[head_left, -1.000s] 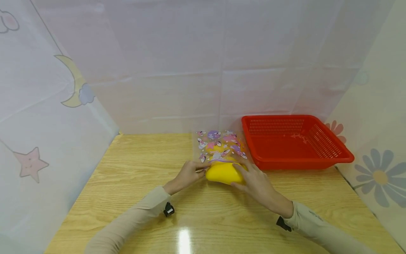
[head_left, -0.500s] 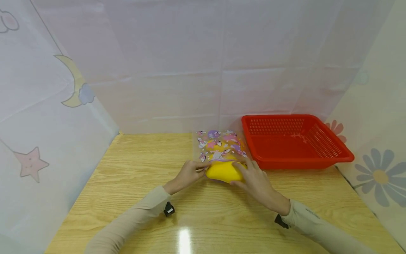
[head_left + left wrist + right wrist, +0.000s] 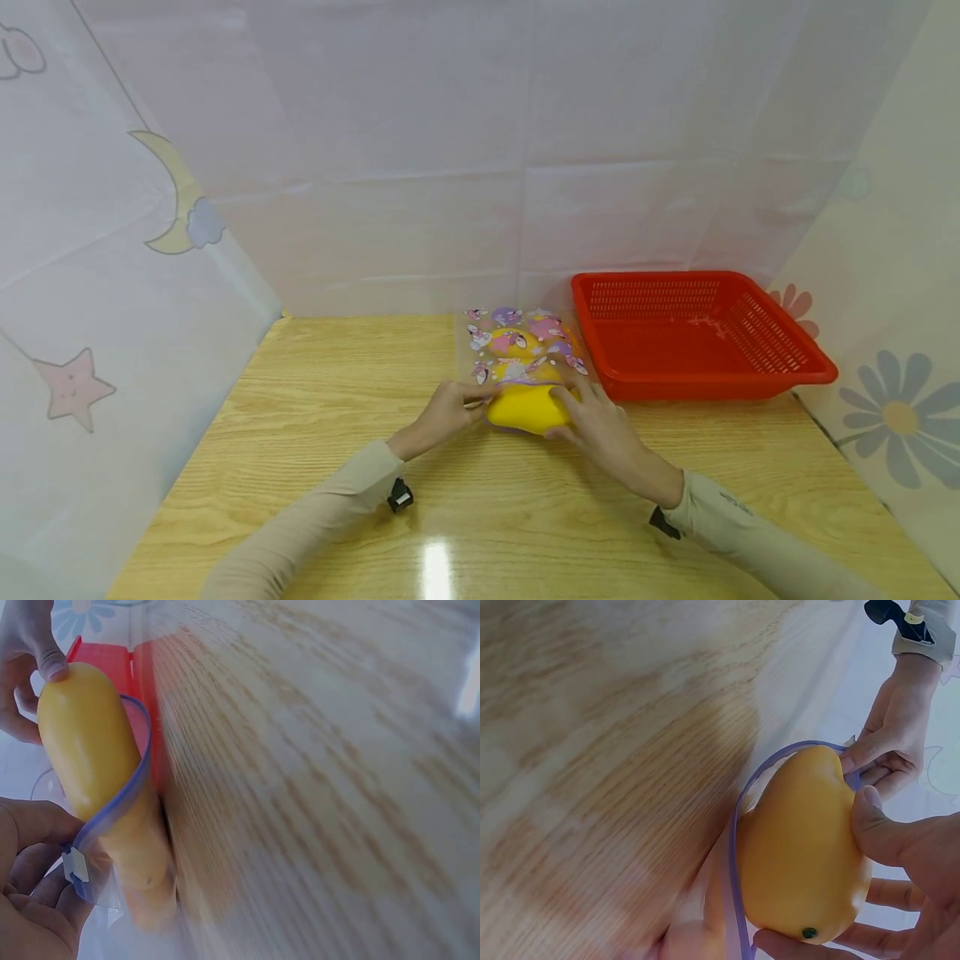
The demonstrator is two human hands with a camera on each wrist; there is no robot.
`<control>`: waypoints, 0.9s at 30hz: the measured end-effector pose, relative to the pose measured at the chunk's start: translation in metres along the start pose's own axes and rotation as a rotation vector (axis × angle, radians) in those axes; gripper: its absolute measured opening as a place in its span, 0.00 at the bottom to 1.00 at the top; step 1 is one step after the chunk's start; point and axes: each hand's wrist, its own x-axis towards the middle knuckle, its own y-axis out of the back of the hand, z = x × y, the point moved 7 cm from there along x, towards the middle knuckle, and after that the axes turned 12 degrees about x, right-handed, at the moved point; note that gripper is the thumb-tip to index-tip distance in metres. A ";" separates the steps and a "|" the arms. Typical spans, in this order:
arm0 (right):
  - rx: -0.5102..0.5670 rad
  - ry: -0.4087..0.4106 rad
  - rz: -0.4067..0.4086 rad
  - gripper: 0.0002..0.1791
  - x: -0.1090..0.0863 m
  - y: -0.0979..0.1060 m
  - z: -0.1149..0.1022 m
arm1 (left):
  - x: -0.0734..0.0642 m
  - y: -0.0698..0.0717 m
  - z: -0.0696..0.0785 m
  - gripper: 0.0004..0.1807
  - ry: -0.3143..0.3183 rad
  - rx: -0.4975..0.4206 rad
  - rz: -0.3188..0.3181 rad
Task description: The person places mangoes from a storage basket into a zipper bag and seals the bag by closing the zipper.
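A smooth yellow mango (image 3: 527,408) lies at the mouth of a clear zip bag (image 3: 467,350) printed with pink and purple figures. In the right wrist view, the bag's purple rim (image 3: 737,877) curves around the mango, whose green stem spot shows at one end. My right hand (image 3: 611,433) grips the mango, thumb and fingers around its right end. My left hand (image 3: 447,414) pinches the left corner of the bag's mouth, close to a white zip slider (image 3: 75,865). More yellow fruit (image 3: 510,342) shows through the plastic, deeper in the bag.
A red plastic basket (image 3: 705,389) with slotted sides stands at the back right, right beside the bag. Everything rests on a wood-grain table (image 3: 337,358). Printed cloth walls (image 3: 405,233) rise behind and at both sides.
The mango and my right hand have shifted slightly left, and the purple rim now shows below the mango. The fruit in the bag shows more plainly. My left hand has kept its place.
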 end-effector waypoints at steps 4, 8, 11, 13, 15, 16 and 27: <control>0.026 0.037 -0.004 0.32 -0.001 0.001 -0.001 | 0.000 -0.002 -0.001 0.19 0.008 -0.003 -0.010; 0.060 0.052 -0.022 0.31 -0.002 0.002 -0.002 | 0.000 -0.003 -0.002 0.19 0.014 0.001 -0.015; 0.063 0.052 -0.027 0.31 -0.003 0.004 -0.003 | 0.000 -0.003 -0.003 0.19 0.014 -0.005 -0.016; 0.061 0.048 -0.023 0.31 -0.002 0.005 -0.003 | 0.000 -0.002 -0.002 0.19 0.010 -0.008 -0.015; 0.058 0.046 -0.016 0.30 -0.001 0.005 -0.003 | -0.001 -0.002 -0.002 0.19 0.008 -0.016 -0.016; 0.057 0.046 -0.011 0.30 -0.001 0.005 -0.003 | -0.001 -0.002 -0.002 0.20 0.005 -0.016 -0.015; 0.043 0.026 0.028 0.30 0.002 0.004 0.000 | -0.001 -0.002 -0.002 0.21 -0.004 -0.006 -0.006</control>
